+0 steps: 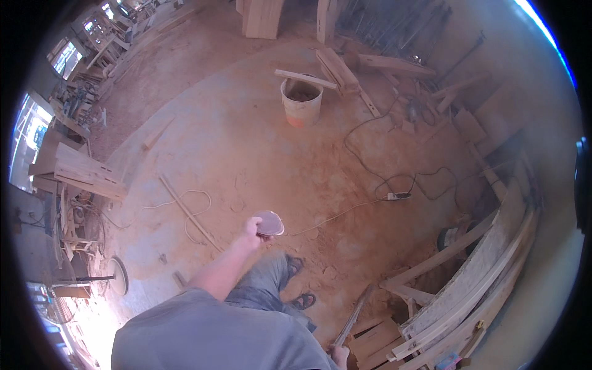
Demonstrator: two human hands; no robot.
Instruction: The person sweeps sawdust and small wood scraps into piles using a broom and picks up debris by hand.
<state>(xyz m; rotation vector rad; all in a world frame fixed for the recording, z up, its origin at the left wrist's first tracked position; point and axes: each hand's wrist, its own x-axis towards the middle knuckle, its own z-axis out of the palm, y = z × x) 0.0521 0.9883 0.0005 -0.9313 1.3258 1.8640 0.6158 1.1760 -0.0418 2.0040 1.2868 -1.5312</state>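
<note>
My left hand (251, 233) is stretched out in front of me over the dusty floor and is shut on a round, flat, reddish-brown disc (270, 223), held by its edge. At the bottom edge my right hand (340, 355) grips the lower end of a long thin wooden stick (354, 319) that slants up and to the right. Below the left arm I see my grey trouser leg and sandalled feet (302, 301).
A white and orange bucket (301, 105) with a plank across its rim stands ahead. A power strip (398, 196) with trailing cables lies on the floor at right. Curved boards and a wooden frame (468, 290) are stacked at lower right. Boards (86, 172) are piled at left.
</note>
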